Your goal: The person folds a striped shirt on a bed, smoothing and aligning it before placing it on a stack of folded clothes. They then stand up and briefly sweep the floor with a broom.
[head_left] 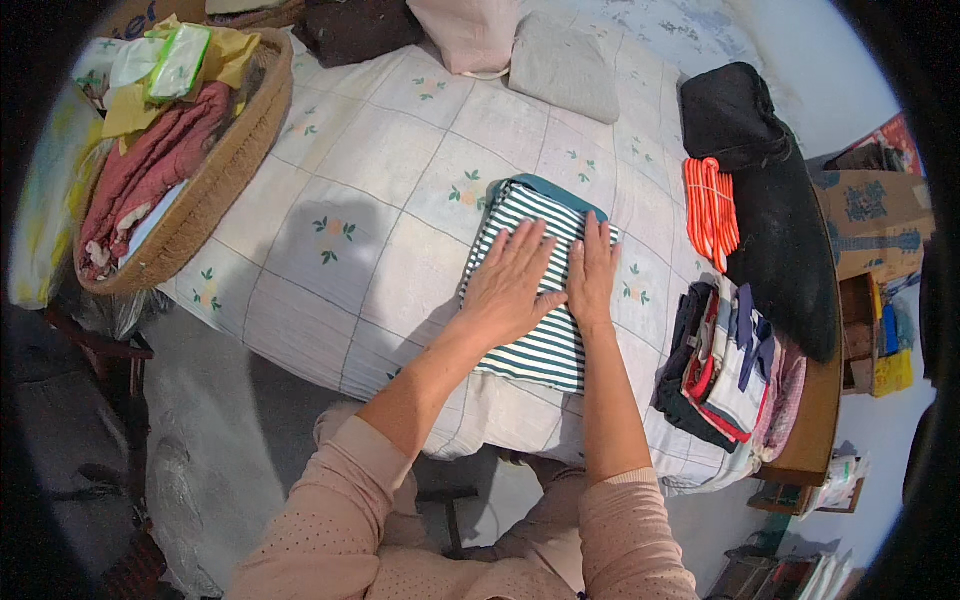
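Note:
A folded green-and-white striped garment (536, 352) with a plain teal edge at its far end lies on a white cloth (315, 247) with a grid and flower print. My left hand (510, 289) rests flat on the middle of the garment, fingers extended. Beside it, my right hand (594, 274) lies flat along the garment's right side, its fingertips near the teal edge. Neither hand grips the fabric. Part of the stripes is hidden under both hands.
Folded clothes (720, 367) are stacked at the right, below bundled orange hangers (709, 214) and a black bag (727, 112). A woven basket (259, 142) holding cloth and packets stands at the left. A grey folded cloth (562, 67) and a pink bag (472, 34) lie at the far edge.

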Action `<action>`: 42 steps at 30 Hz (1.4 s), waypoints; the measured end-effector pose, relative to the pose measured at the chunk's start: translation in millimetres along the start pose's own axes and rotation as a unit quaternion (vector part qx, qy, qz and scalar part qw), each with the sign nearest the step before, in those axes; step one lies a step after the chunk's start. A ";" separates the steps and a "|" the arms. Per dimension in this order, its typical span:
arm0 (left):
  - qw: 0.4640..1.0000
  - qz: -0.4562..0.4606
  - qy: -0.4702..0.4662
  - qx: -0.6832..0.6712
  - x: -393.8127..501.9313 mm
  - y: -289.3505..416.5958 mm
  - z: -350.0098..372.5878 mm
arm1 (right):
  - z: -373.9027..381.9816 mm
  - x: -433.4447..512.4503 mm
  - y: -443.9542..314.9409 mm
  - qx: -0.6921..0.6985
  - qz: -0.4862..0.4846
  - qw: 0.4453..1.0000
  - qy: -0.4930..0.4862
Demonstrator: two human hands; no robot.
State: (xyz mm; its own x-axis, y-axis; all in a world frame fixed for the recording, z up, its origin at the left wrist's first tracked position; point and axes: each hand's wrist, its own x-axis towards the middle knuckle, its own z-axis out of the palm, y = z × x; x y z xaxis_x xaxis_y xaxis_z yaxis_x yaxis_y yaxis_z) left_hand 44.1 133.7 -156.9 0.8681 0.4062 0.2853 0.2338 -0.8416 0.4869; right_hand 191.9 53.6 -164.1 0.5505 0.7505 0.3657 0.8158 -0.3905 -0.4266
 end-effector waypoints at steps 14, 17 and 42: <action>0.994 -0.090 0.007 0.054 -4.1 -6.5 7.0 | 4.8 6.8 14.1 -0.124 0.109 0.986 -0.020; 0.994 -0.108 -0.001 0.035 -4.6 -7.8 4.2 | 5.8 8.3 9.4 -0.153 0.113 0.982 -0.015; 0.999 -0.006 0.042 0.028 28.3 -21.7 7.5 | 13.9 -10.5 -14.2 -0.141 -0.146 0.979 -0.017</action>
State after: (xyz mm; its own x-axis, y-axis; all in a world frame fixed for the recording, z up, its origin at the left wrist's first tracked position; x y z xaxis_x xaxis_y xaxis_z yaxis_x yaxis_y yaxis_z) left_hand 66.9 160.8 -165.6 0.8257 0.4429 0.3495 0.2697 -0.8540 0.4449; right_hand 172.0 58.7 -173.3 0.2832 0.8680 0.4079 0.9569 -0.2840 -0.0602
